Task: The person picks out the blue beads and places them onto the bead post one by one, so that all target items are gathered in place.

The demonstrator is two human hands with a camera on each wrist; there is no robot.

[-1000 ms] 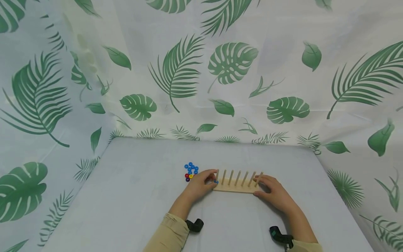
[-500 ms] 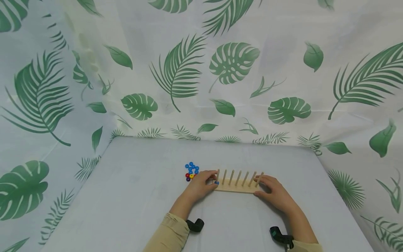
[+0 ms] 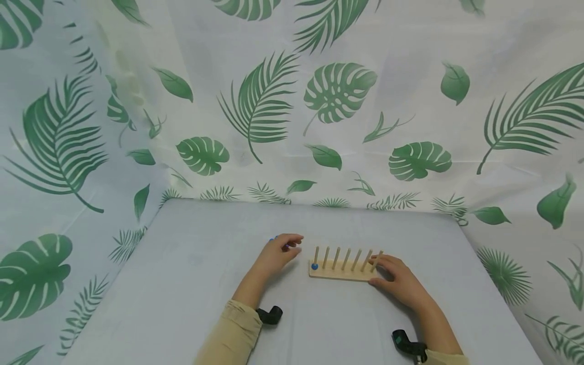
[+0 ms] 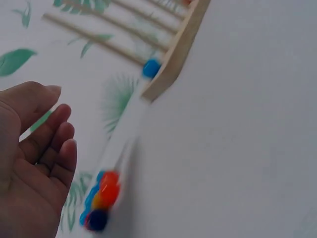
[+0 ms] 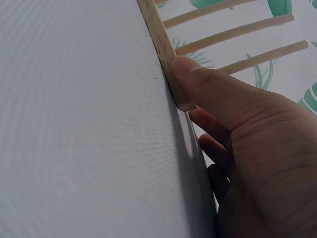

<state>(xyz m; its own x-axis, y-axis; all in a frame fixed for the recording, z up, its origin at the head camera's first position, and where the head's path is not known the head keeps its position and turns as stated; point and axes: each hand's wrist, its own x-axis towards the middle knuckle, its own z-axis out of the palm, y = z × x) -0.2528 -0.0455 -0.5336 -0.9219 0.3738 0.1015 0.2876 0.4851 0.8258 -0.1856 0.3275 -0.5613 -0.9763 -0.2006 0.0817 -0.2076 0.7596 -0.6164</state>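
Note:
A wooden board with upright pegs lies on the white table; a blue bead sits at the base of its leftmost peg. My right hand grips the board's right end, thumb on its front edge in the right wrist view. Left of the board, my left hand is in the air with fingers loosely bent and holds nothing. In the left wrist view, beads in blue, red, yellow and dark blue lie beyond the left hand; the head view has them mostly hidden behind that hand.
The white tabletop stretches around the board. Behind it hangs a white cloth with green leaf prints. Each wrist carries a black camera mount, such as the left one.
My left hand has let go of the blue bead, which stays on the leftmost peg, and moved left and away from the board toward the loose beads. My right hand has kept its place.

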